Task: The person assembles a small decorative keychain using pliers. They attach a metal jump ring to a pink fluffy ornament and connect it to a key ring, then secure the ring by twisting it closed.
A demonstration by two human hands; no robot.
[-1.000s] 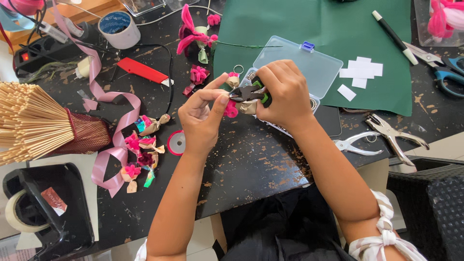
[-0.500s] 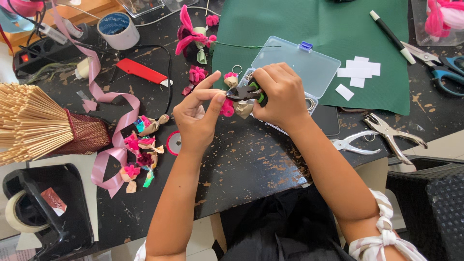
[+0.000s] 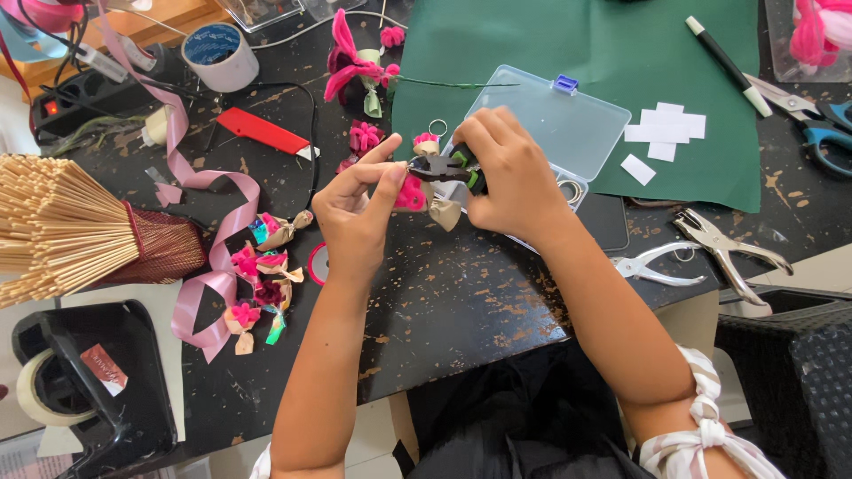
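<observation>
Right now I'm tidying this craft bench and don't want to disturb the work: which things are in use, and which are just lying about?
In use:
- small pliers, gripped in the right hand
- pink tassel charm, pinched by the left hand
- clear plastic box, just behind the hands

Lying about:
- pink ribbon
- bundle of bamboo sticks
- hole punch
- red box cutter
- tape roll

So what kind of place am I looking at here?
Most likely a handicraft worktable. The right hand grips small pliers on a pink tassel charm that the left hand pinches; pink ribbon, scissors and a tape dispenser lie around.
</observation>
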